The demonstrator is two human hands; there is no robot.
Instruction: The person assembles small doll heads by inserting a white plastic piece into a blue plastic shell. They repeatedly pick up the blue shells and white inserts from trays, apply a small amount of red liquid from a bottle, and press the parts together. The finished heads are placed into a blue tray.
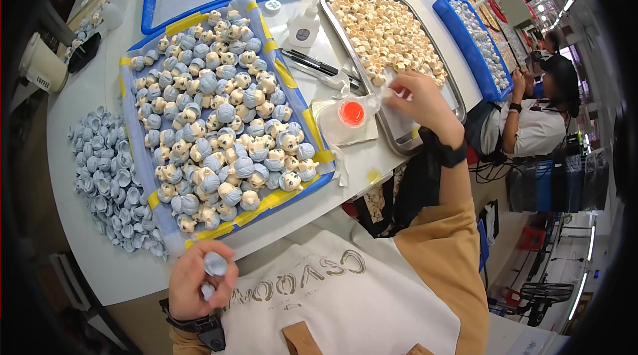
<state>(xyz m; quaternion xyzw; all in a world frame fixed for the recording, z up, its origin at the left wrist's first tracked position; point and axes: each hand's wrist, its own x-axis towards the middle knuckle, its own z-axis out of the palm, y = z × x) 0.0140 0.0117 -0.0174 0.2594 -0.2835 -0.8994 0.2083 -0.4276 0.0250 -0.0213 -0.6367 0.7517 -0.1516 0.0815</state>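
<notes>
My left hand (198, 280), low in front of my body, is closed around pale blue doll-hair pieces (214, 263); at least two show between the fingers. Over the near end of a metal tray (454, 97), my right hand (420, 101) has its fingertips pinched; whatever is in them is too small to name. Small beige doll-face pieces (389, 33) fill the tray's far part. Between my hands stands a blue tray (324, 176) edged with yellow tape, full of assembled doll heads (226, 112) with blue hair. Loose blue hair pieces (113, 176) lie heaped left of it.
A small cup of red-orange liquid (352, 114) sits beside the metal tray. Behind it are black pen-like tools (312, 63), a white bottle (304, 28) and a round lid (272, 6). A blue tray of pale pieces (475, 46) stands right, near a seated person (541, 126).
</notes>
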